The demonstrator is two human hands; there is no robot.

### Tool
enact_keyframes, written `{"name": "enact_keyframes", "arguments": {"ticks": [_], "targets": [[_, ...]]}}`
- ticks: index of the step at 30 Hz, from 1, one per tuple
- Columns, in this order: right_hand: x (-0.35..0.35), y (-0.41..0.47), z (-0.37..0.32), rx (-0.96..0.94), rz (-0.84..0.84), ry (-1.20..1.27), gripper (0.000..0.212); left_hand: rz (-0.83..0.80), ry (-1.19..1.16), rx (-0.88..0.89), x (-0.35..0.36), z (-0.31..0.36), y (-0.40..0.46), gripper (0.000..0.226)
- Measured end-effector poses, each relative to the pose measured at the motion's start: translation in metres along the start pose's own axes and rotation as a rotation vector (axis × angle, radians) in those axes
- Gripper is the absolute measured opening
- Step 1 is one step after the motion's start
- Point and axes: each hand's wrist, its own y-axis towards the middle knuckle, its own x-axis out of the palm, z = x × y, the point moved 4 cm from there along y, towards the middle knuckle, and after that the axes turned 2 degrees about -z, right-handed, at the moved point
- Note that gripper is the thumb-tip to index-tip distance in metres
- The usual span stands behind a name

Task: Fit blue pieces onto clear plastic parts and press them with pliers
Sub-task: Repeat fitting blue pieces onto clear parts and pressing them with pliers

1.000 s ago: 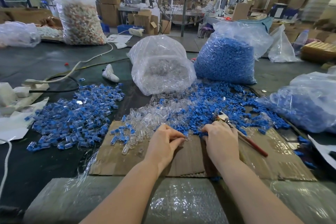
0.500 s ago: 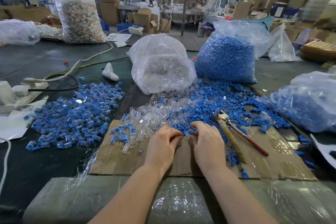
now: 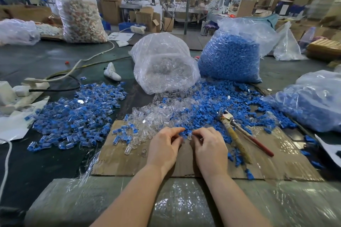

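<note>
My left hand [image 3: 163, 148] and right hand [image 3: 210, 146] meet over the cardboard sheet [image 3: 118, 158] near the worktop's front edge, fingers curled and pinching a small blue piece [image 3: 185, 132] between them; what else they hold I cannot tell. The pliers [image 3: 238, 134] lie just right of my right hand, untouched. Loose clear parts [image 3: 153, 116] and blue pieces [image 3: 208, 105] crowd the space behind my fingers. Further back stand a clear-parts bag [image 3: 164, 64] and a blue-pieces bag [image 3: 232, 55]. Finished assemblies [image 3: 77, 114] are heaped toward the left edge.
</note>
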Motion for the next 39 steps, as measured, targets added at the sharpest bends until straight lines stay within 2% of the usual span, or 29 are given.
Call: {"name": "enact_keyframes", "arguments": {"ticks": [5, 12, 17, 20, 23, 27, 30, 35, 39], "targets": [[-0.005, 0.001, 0.000, -0.025, 0.023, -0.031, 0.006, -0.015, 0.005, -0.012, 0.000, 0.000, 0.000, 0.020], [-0.020, 0.010, 0.004, -0.126, 0.056, -0.166, 0.004, -0.023, -0.003, -0.014, -0.001, 0.000, -0.001, 0.017], [-0.032, 0.021, 0.022, -0.081, 0.006, -0.260, 0.010, -0.044, -0.018, -0.021, 0.000, 0.002, -0.002, 0.018], [-0.035, 0.023, 0.017, -0.063, 0.031, -0.176, 0.009, -0.041, -0.019, -0.030, 0.000, 0.001, -0.001, 0.016], [-0.030, 0.022, 0.007, 0.019, 0.043, 0.036, 0.007, -0.025, -0.018, -0.028, 0.000, 0.001, -0.001, 0.015], [-0.013, 0.014, 0.001, 0.130, -0.027, 0.253, 0.009, -0.011, -0.027, -0.022, -0.001, 0.001, 0.000, 0.014], [-0.004, 0.006, 0.001, 0.118, -0.071, 0.264, 0.016, -0.003, -0.048, -0.027, -0.001, 0.001, 0.001, 0.014], [0.000, 0.000, 0.001, 0.044, -0.076, 0.233, 0.006, -0.004, -0.064, -0.043, 0.000, 0.001, 0.001, 0.016], [0.000, -0.004, -0.001, 0.011, -0.075, 0.192, 0.006, -0.008, -0.071, -0.054, -0.001, 0.001, -0.001, 0.015]]}}
